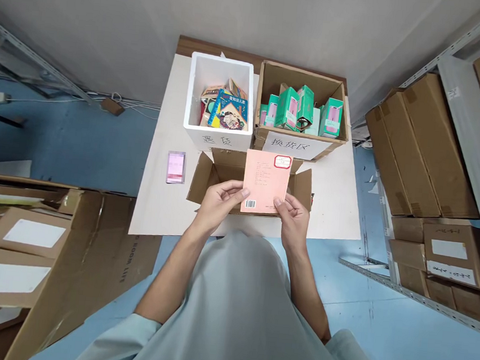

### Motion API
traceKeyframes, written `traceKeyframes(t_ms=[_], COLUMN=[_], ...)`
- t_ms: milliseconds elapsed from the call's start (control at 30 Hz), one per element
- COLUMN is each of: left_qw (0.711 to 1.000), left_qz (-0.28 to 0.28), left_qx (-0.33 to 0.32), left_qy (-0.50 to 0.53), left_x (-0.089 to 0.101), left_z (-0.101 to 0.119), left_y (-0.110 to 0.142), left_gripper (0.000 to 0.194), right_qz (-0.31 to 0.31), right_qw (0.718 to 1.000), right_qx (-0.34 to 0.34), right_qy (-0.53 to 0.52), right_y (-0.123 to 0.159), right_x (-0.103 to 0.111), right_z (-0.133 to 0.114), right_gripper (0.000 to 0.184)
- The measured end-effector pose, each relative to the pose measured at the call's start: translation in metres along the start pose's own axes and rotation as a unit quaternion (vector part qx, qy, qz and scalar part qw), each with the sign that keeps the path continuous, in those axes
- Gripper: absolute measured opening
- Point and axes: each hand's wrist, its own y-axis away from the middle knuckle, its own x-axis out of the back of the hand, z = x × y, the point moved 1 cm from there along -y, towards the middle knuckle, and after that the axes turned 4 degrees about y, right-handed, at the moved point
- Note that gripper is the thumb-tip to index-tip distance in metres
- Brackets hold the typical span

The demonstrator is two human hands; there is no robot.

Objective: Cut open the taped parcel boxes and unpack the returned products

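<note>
I see the fingers (238, 197) of the left hand (216, 202) and right hand (296, 222) pinching a pink book (266, 174) by its lower sides. An open brown box (200, 177) sits under the fingers. Past them, a white tub (214, 138) of books (231, 111) stands on the tabletop (153, 203).

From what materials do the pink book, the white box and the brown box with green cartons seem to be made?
Pink book: probably paper, smooth, fairly matte; thin, with printed text.
White box: likely polystyrene foam, matte; thick walls and a broad rim suggest it.
Brown box: apparently cardboard, dull; plain brown walls with worn-looking edges.
</note>
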Motion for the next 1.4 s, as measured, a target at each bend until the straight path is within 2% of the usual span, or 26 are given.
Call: traceKeyframes(t_ms=[133,300,467,567,667,767,867,933,1067,1133,1233,1400], left_qw=[1.0,0.999,0.993,0.988,0.986,0.975,0.982,0.989,0.993,0.997,1.0,0.999], left_qz=[0.022,0.048,0.1,0.123,0.098,0.054,-0.021,-0.042,0.05,0.047,0.017,0.033], left_qx=[0.012,0.001,-0.057,-0.082,-0.109,-0.154,-0.119,-0.08,-0.064,-0.028,0.018,0.022], left_qy=[0.011,0.006,-0.027,-0.043,-0.085,-0.154,-0.144,-0.116,-0.083,-0.05,0.002,0.029], left_x=[-0.01,-0.018,-0.027,-0.035,-0.047,-0.053,-0.046,-0.034,-0.006,0.002,0.005,0.003], left_z=[-0.003,-0.007,-0.011,-0.019,-0.029,-0.037,-0.039,-0.037,-0.026,-0.021,-0.018,-0.014], left_y=[0.001,0.002,0.005,0.009,0.015,0.02,0.019,0.015,0.008,0.009,0.014,0.018], left_gripper=[0.06,0.06,0.056,0.054,0.049,0.043,0.05,0.056,0.069,0.071,0.063,0.052], right_qz=[-0.002,-0.007,0.057,0.023,-0.012,0.008,0.016,0.004,-0.036,-0.051,-0.069,-0.086], right_qw=[1.0,1.0,0.992,0.991,0.992,0.993,0.995,0.997,0.999,0.999,0.997,0.996], right_qx=[-0.012,0.001,0.038,0.046,0.052,0.051,0.048,0.045,0.007,-0.014,-0.028,-0.025], right_qy=[-0.018,0.026,0.108,0.12,0.115,0.109,0.082,0.065,0.034,0.014,0.0,-0.006], right_y=[-0.002,-0.008,-0.007,0.001,0.006,0.004,-0.005,-0.012,-0.019,-0.02,-0.019,-0.023], right_x=[0.004,0.013,0.017,0.01,-0.002,-0.007,0.0,0.008,0.023,0.027,0.026,0.022], right_z=[0.003,0.005,0.009,0.01,0.014,0.021,0.028,0.029,0.023,0.018,0.014,0.019], right_gripper=[0.047,0.048,0.062,0.062,0.063,0.064,0.057,0.055,0.053,0.053,0.054,0.054])
